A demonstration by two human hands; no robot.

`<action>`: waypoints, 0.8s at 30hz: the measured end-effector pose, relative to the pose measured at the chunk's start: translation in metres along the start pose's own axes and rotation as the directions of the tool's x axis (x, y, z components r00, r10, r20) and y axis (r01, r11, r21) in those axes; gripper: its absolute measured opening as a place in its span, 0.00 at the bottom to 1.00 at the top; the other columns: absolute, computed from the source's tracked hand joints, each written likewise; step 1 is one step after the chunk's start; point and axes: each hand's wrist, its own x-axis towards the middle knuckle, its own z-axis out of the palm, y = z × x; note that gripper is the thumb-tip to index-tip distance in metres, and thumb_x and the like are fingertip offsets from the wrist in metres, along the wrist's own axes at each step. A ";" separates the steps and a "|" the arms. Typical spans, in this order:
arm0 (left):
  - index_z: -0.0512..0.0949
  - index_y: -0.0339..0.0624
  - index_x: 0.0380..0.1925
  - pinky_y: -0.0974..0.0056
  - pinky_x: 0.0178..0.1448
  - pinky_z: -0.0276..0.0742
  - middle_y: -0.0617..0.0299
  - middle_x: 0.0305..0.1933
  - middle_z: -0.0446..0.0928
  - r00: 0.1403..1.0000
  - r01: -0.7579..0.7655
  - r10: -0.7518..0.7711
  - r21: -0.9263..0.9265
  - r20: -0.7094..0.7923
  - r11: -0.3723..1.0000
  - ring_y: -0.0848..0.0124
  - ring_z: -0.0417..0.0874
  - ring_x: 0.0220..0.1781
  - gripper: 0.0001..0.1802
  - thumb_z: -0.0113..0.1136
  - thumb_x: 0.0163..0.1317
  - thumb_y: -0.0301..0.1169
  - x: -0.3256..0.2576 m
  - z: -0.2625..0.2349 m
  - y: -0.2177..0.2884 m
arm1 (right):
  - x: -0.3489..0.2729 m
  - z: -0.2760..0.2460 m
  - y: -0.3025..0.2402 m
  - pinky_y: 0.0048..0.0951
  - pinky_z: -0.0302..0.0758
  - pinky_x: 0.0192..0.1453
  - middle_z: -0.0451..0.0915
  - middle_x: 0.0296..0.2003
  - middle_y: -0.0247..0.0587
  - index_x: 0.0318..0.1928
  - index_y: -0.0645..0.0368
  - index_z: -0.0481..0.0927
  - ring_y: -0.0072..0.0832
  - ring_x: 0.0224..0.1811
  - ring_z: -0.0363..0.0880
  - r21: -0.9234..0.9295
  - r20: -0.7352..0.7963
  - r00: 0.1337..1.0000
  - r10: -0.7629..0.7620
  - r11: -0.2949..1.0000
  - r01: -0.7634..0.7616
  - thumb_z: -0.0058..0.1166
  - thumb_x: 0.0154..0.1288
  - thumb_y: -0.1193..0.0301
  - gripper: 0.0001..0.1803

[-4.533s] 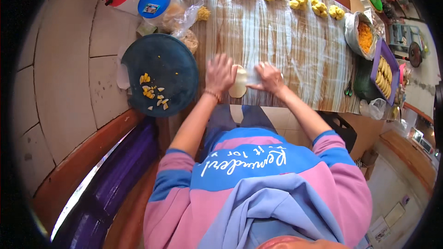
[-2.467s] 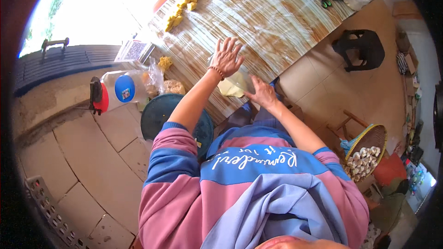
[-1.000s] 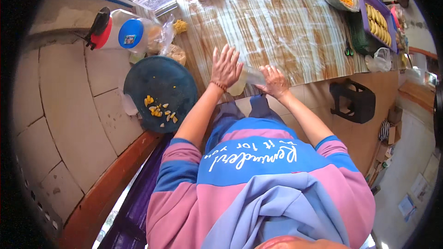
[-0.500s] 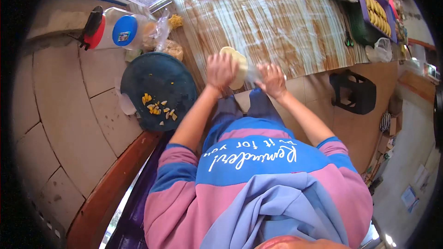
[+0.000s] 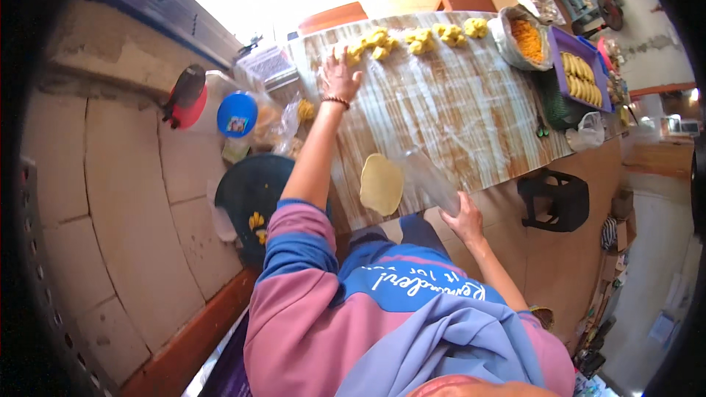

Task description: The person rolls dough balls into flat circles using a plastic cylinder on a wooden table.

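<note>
While the right hand (image 5: 465,219) has its grip clamped on the near end of a clear cylinder (image 5: 432,180), the cylinder's long axis runs slantwise, from this hand toward the far left. Almost all its length lies beyond the grip, and its blurred far end points over the bench (image 5: 463,106). Just to the left of the cylinder, the flattened dough (image 5: 382,185) lies on the bench near its front edge; it is oval, and its longer axis goes roughly from near to far. The left hand (image 5: 338,81) is stretched forward, its fingers apart, beside the yellow dough lumps (image 5: 379,44); whether it touches them, I cannot tell.
</note>
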 end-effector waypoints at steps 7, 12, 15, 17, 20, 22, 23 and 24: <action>0.74 0.56 0.59 0.49 0.65 0.72 0.55 0.72 0.65 0.980 0.089 -0.082 -0.026 0.182 0.996 0.51 0.72 0.66 0.29 0.66 0.57 0.46 0.067 0.067 -0.049 | -0.055 -0.020 0.031 0.51 0.77 0.43 0.81 0.40 0.60 0.52 0.61 0.72 0.57 0.41 0.81 0.059 0.007 0.930 0.367 0.929 -0.366 0.72 0.50 0.53 0.36; 0.82 0.50 0.44 0.53 0.48 0.82 0.58 0.45 0.85 0.994 0.073 -0.080 -0.097 -0.075 0.993 0.52 0.86 0.42 0.12 0.64 0.61 0.36 0.010 0.071 -0.007 | -0.079 -0.005 0.047 0.50 0.76 0.44 0.81 0.39 0.61 0.49 0.63 0.73 0.58 0.41 0.81 0.119 -0.064 0.904 0.422 0.903 -0.413 0.73 0.48 0.53 0.35; 0.81 0.48 0.44 0.53 0.45 0.81 0.50 0.58 0.79 0.930 0.335 -0.364 -0.520 0.049 0.786 0.54 0.86 0.44 0.11 0.63 0.61 0.33 -0.022 0.058 -0.012 | -0.066 -0.014 0.046 0.49 0.77 0.45 0.81 0.40 0.62 0.48 0.65 0.74 0.57 0.43 0.81 0.180 0.026 0.908 0.419 0.891 -0.417 0.72 0.49 0.52 0.35; 0.80 0.48 0.48 0.51 0.48 0.79 0.50 0.55 0.80 0.928 0.371 -0.352 -0.433 0.126 0.821 0.51 0.84 0.47 0.17 0.66 0.60 0.38 -0.034 0.047 0.004 | -0.053 -0.021 0.055 0.49 0.77 0.46 0.81 0.40 0.62 0.50 0.66 0.74 0.57 0.44 0.81 0.132 0.049 0.924 0.378 0.915 -0.381 0.72 0.49 0.52 0.36; 0.78 0.45 0.48 0.51 0.58 0.73 0.50 0.50 0.77 0.994 -0.022 0.002 -0.180 -0.113 0.983 0.49 0.75 0.54 0.20 0.67 0.57 0.38 -0.051 0.045 0.029 | -0.039 -0.027 0.077 0.48 0.78 0.46 0.81 0.41 0.62 0.51 0.66 0.74 0.56 0.43 0.81 0.135 -0.003 0.959 0.282 0.951 -0.279 0.72 0.50 0.52 0.37; 0.77 0.44 0.47 0.51 0.57 0.73 0.50 0.49 0.76 0.996 -0.006 -0.001 -0.083 -0.087 0.997 0.50 0.75 0.54 0.19 0.67 0.56 0.37 -0.053 0.045 0.037 | -0.031 -0.032 0.088 0.47 0.78 0.45 0.82 0.41 0.62 0.51 0.66 0.74 0.56 0.43 0.82 0.136 -0.010 0.965 0.261 0.957 -0.257 0.72 0.50 0.52 0.37; 0.77 0.44 0.46 0.51 0.56 0.73 0.50 0.48 0.76 0.998 0.004 -0.003 0.007 -0.060 1.000 0.51 0.75 0.53 0.18 0.66 0.56 0.35 -0.052 0.045 0.042 | -0.027 -0.034 0.093 0.47 0.78 0.45 0.82 0.41 0.61 0.51 0.66 0.74 0.56 0.43 0.82 0.133 -0.022 0.969 0.245 0.962 -0.240 0.72 0.50 0.52 0.36; 0.77 0.44 0.46 0.51 0.56 0.73 0.50 0.48 0.76 0.998 0.015 -0.014 0.017 -0.061 1.000 0.51 0.75 0.53 0.18 0.66 0.56 0.35 -0.056 0.048 0.039 | -0.025 -0.037 0.096 0.47 0.78 0.45 0.82 0.41 0.61 0.51 0.66 0.74 0.56 0.43 0.82 0.135 -0.010 0.972 0.237 0.963 -0.233 0.72 0.50 0.52 0.36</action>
